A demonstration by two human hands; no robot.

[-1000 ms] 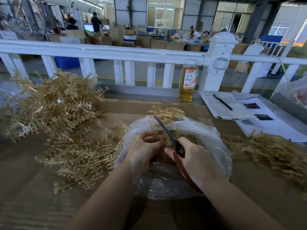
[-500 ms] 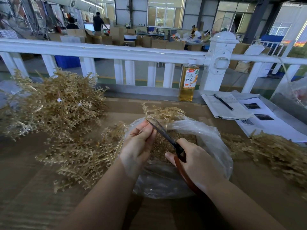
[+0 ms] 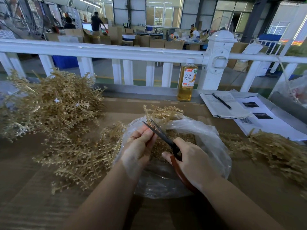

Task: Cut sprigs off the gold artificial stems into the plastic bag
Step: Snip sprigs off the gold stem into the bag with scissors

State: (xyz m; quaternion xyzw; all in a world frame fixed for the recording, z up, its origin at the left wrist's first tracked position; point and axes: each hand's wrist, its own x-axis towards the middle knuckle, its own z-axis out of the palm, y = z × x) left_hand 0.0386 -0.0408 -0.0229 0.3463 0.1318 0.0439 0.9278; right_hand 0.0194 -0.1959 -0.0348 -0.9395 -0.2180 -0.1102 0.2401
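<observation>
Beyond a white railing (image 3: 103, 51) along the far edge of the bench (image 3: 29, 205), a workshop floor with cartons and people is seen. At the bench's middle an open plastic bag (image 3: 207, 138) is spread, with cut gold sprigs (image 3: 179, 135) lying inside it. One gold stem (image 3: 159, 112) is pinched between the thumb and fingers of the left hand (image 3: 137, 146) and held up over the bag's far rim. Red-handled scissors (image 3: 163, 138) are gripped by the right hand (image 3: 192, 160), the blades parted around the stem just beyond the left fingertips. Heaps of gold stems are piled at the left edge (image 3: 54, 105), beside the bag's left rim (image 3: 83, 155) and toward the right edge (image 3: 274, 150). A bottle (image 3: 186, 82) stands at the far edge, with papers (image 3: 232, 107) and a pen (image 3: 221, 101) at the far right corner. Bare bench is left along the near edge.
</observation>
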